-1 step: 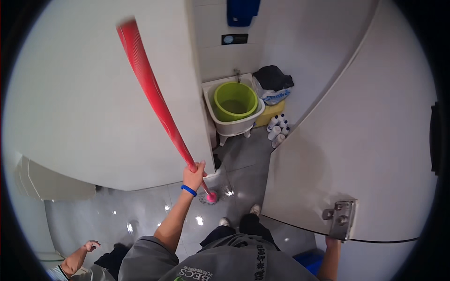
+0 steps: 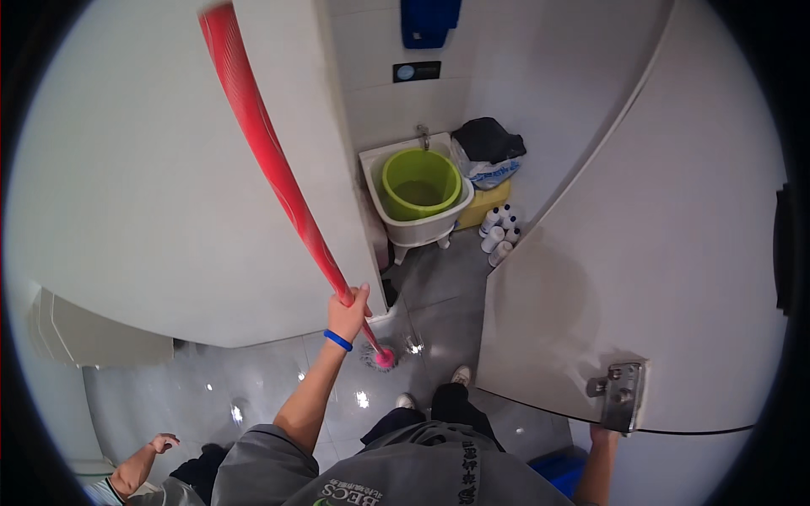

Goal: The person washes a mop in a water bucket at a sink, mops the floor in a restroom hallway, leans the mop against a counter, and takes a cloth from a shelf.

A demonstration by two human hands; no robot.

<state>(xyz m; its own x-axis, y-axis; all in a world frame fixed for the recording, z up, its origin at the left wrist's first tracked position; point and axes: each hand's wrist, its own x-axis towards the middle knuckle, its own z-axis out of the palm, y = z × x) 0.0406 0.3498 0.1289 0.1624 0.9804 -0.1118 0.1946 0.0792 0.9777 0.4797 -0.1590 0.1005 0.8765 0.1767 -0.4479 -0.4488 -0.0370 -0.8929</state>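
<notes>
My left hand (image 2: 346,317), with a blue band at the wrist, is closed round the lower part of a mop's red patterned handle (image 2: 274,160). The handle slants up to the far left, rising past the white partition. Its lower end meets a pink mop head with grey fringe (image 2: 382,359) on the wet-looking grey floor. At the lower right, my right hand (image 2: 602,437) is at the bottom edge of the white door (image 2: 641,278), just under a metal latch (image 2: 622,396). The door hides its fingers.
Beyond the doorway, a green bucket (image 2: 422,207) sits in a white basin (image 2: 405,232) below a tap. Beside it are a bagged bundle (image 2: 489,152), a yellow container (image 2: 483,207) and several white bottles (image 2: 499,236). Another person's hand (image 2: 160,442) shows at lower left.
The top of the mop handle shifts slightly up and left in view. The mop head shows a little farther right, with more grey fringe visible. My right hand stays at the door edge.
</notes>
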